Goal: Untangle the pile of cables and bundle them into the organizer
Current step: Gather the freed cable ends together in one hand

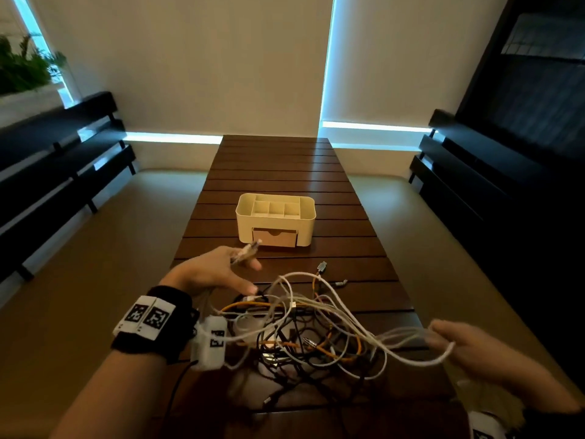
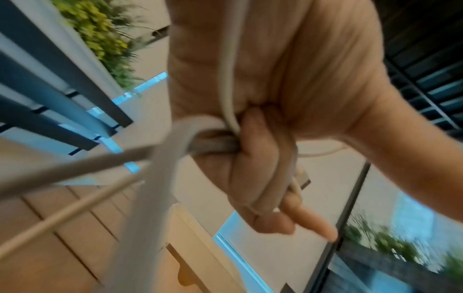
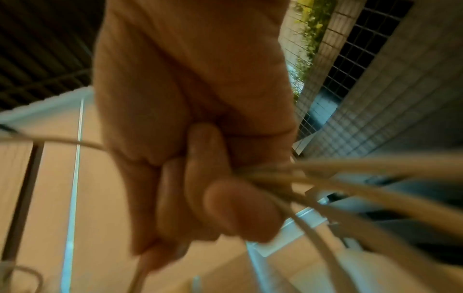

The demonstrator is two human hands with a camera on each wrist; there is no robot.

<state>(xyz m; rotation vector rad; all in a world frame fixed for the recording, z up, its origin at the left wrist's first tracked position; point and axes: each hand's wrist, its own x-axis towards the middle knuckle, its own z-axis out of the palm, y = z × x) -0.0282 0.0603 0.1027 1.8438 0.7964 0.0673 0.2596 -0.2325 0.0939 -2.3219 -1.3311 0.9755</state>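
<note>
A tangled pile of cables [image 1: 304, 340], white, black and orange, lies on the near part of the brown slatted table [image 1: 278, 172]. My left hand [image 1: 218, 274] is raised over the pile's left side and grips a white cable [image 2: 225, 83], with its plug end [image 1: 250, 250] sticking out past the fingers. In the left wrist view the fingers [image 2: 253, 150] curl round coils of that cable. My right hand [image 1: 465, 346], blurred, pinches several white strands [image 1: 411, 340] and holds them out to the right. The cream organizer [image 1: 275, 221], with open top compartments and a wooden drawer, stands beyond the pile.
Two loose plugs [image 1: 321, 267] lie on the table between the pile and the organizer. Dark benches [image 1: 60, 160] flank the table on both sides. A planter with green leaves [image 1: 22, 68] sits at the far left.
</note>
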